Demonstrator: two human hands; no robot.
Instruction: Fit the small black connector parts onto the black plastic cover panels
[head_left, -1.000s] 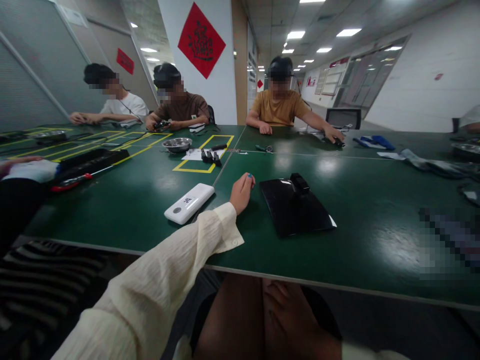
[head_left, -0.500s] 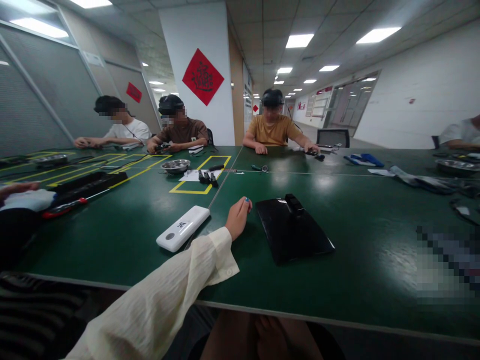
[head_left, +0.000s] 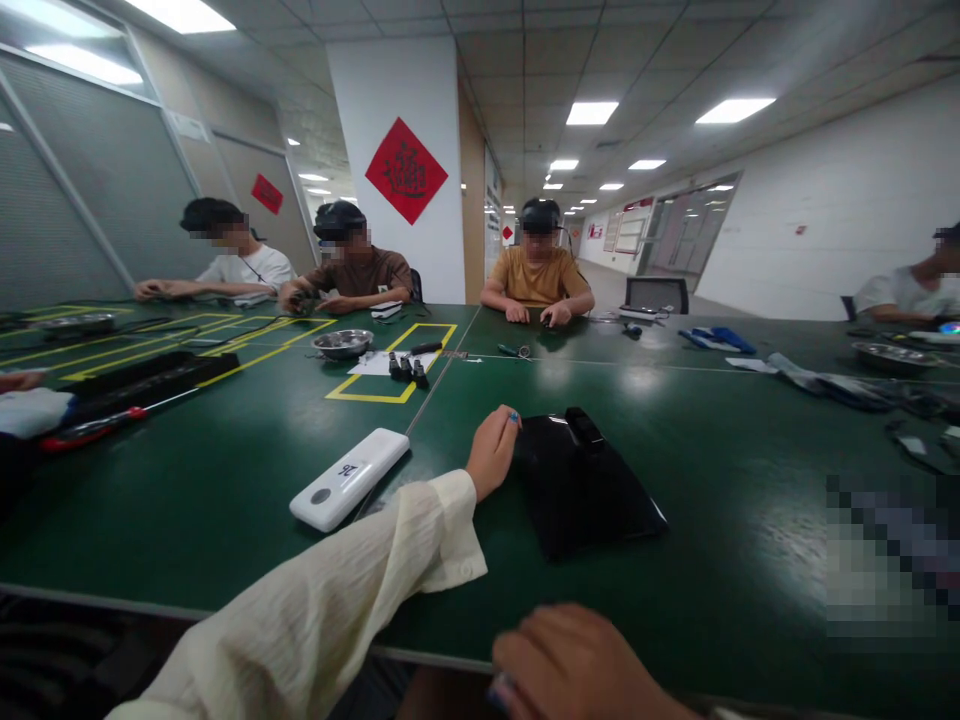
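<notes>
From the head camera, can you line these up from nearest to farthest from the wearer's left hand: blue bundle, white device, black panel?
1. Black panel: just right of the left hand, at its fingertips.
2. White device: to its left, clearly apart.
3. Blue bundle: far ahead, to the right.

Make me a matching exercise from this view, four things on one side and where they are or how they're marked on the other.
Things:
1. White device
2. Metal bowl
3. Black panel
4. Right hand

Places or marks:
A. right of the left hand
B. at the table's near edge
C. bears dark figures
D. beside the white paper

Pairs: 1-C, 2-D, 3-A, 4-B
</notes>
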